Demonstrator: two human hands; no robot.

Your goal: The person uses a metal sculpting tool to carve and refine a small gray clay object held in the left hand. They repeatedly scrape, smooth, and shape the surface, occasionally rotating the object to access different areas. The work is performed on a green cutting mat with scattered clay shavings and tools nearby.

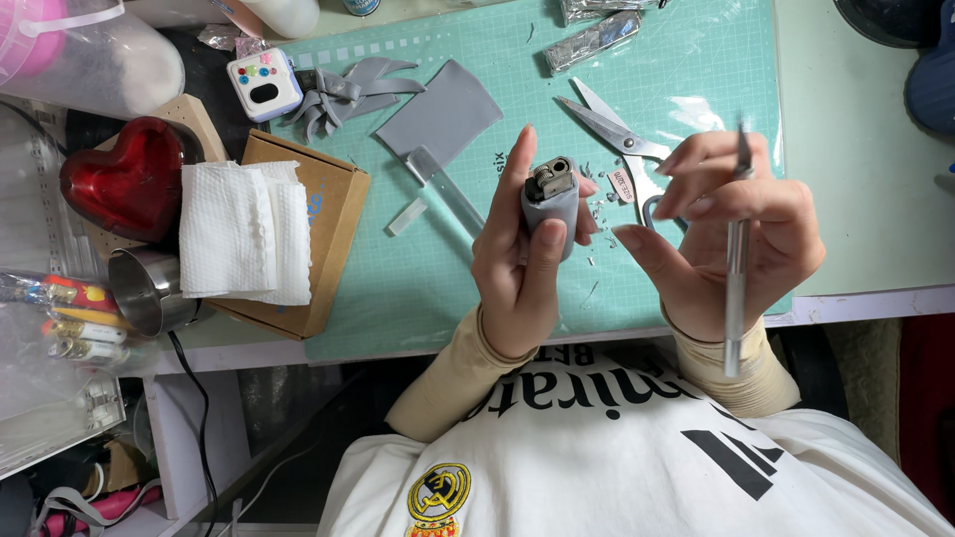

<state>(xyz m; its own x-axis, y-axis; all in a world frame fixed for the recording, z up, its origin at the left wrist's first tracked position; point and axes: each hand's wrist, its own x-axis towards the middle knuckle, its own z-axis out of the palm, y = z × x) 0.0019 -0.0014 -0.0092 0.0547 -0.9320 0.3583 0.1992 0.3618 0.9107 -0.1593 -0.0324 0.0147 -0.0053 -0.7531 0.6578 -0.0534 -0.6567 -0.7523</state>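
My left hand (522,264) has its grip closed around a grey-wrapped lighter (550,204) at the centre of the frame, thumb pressed on its front and the metal top poking out above my fingers. Just to the right of it, my right hand (736,234) pinches a slim silver craft knife (735,288) upright, its handle running down past my palm. Both are raised over the green cutting mat (696,80) on the desk (865,179), with scissors (612,134) lying behind them.
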